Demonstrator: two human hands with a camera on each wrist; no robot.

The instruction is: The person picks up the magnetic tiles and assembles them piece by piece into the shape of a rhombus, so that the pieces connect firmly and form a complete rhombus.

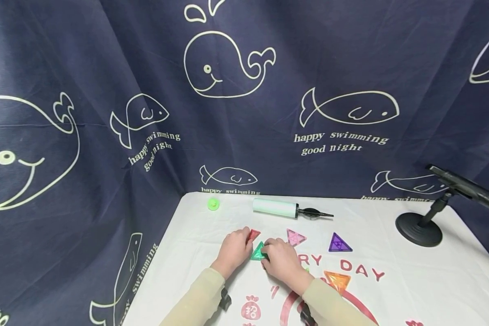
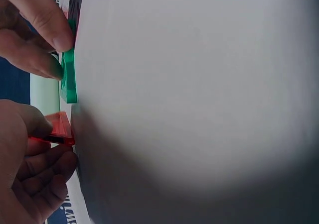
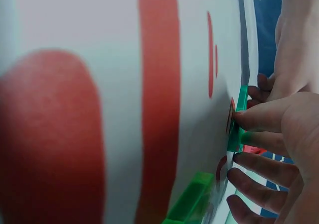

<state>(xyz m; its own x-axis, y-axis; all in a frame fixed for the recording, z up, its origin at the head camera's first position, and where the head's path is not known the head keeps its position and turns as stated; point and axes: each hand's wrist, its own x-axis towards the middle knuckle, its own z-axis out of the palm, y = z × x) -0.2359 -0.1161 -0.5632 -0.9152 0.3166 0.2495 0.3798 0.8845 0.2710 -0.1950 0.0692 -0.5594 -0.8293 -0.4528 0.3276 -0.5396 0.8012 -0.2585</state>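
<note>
My left hand pinches a translucent red triangle tile between thumb and fingers, its other fingers curled below in the left wrist view. Right beside it, my right hand pinches a green triangle tile by its right side. In the left wrist view the green tile and the red tile are close together, with a small gap. A lighter green tile lies near my right hand in the right wrist view; my right arm mostly hides it in the head view.
Pink, purple and orange triangle tiles lie to the right on the white printed cloth. Behind are a hand pump and a small round green object. A black stand stands far right.
</note>
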